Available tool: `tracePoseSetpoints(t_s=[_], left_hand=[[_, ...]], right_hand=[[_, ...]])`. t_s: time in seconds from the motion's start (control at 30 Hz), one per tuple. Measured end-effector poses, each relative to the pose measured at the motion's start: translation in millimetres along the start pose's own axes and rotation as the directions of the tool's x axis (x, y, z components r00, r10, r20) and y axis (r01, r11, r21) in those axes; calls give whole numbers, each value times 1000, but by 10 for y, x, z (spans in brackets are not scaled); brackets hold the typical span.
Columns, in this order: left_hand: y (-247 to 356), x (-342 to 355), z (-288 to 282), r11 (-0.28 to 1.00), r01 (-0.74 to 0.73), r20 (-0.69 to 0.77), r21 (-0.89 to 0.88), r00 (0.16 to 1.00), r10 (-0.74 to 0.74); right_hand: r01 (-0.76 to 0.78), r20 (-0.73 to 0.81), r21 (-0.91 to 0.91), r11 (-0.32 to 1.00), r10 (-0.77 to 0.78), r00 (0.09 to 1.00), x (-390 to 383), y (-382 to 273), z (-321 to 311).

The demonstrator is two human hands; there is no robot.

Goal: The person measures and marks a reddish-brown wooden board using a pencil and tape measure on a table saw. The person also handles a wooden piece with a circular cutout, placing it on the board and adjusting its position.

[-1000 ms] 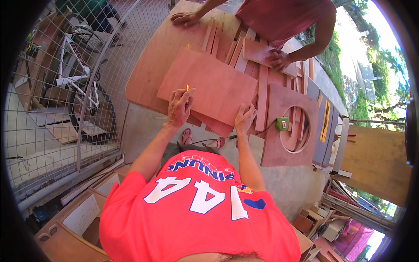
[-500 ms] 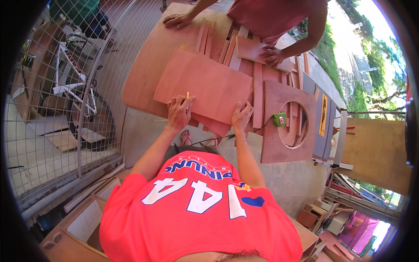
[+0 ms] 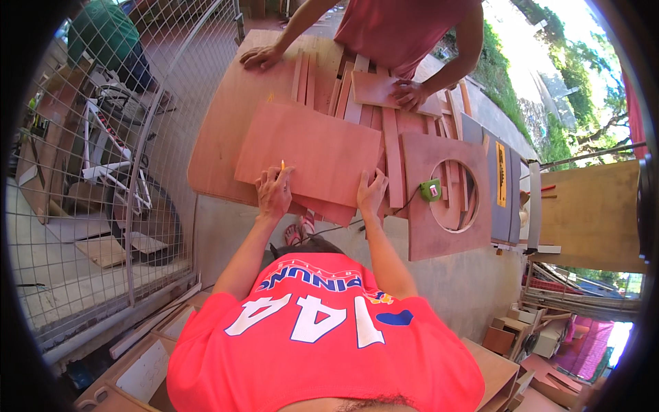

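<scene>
A flat reddish plywood panel lies on top of a work table, its near edge toward me. My left hand is closed at the panel's near left edge, with a yellow pencil sticking up from its fingers. At the near right corner my right hand is closed on the panel, thumb and fingers at its edge. Another sheet shows beneath, jutting out between my hands. To the right, a green tape measure rests on a square board with a round cutout.
Across the table, a co-worker's one hand lies on the tabletop, the other on a short board. Wood strips lie beside the panel. A wire fence with a bicycle behind it stands left.
The view has shifted, so the table sits lower in the picture. The panel has turned slightly, its near edge more level. Both my hands keep their places along it.
</scene>
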State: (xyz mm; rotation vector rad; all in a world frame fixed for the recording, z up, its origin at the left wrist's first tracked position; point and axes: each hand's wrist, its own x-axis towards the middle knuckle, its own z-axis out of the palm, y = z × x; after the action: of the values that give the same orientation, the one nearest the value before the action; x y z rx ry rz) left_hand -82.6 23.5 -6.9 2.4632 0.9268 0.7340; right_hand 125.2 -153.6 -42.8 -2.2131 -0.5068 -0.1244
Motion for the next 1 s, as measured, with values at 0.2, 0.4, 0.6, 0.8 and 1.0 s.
tracePoseSetpoints(t_s=[0.2, 0.4, 0.6, 0.8, 1.0], left_hand=[[-469, 433, -103, 988, 114, -59, 103, 992, -108], [-672, 754, -30, 970, 130, -103, 203, 988, -111], [-189, 600, 82, 975, 81, 43, 206, 995, -91], [-35, 617, -52, 973, 168, 109, 157, 977, -186], [-2, 609, -81, 970, 179, 114, 162, 973, -199]], right_hand=[[5, 7, 4, 1000, -5, 1000, 12, 2, 1], [26, 6, -31, 999, -26, 1000, 0, 10, 22], [-16, 31, -78, 997, 18, 999, -6, -60, 43], [97, 29, -291, 952, -93, 995, 144, -342, 43], [162, 218, -234, 959, -110, 970, 412, -698, 508]])
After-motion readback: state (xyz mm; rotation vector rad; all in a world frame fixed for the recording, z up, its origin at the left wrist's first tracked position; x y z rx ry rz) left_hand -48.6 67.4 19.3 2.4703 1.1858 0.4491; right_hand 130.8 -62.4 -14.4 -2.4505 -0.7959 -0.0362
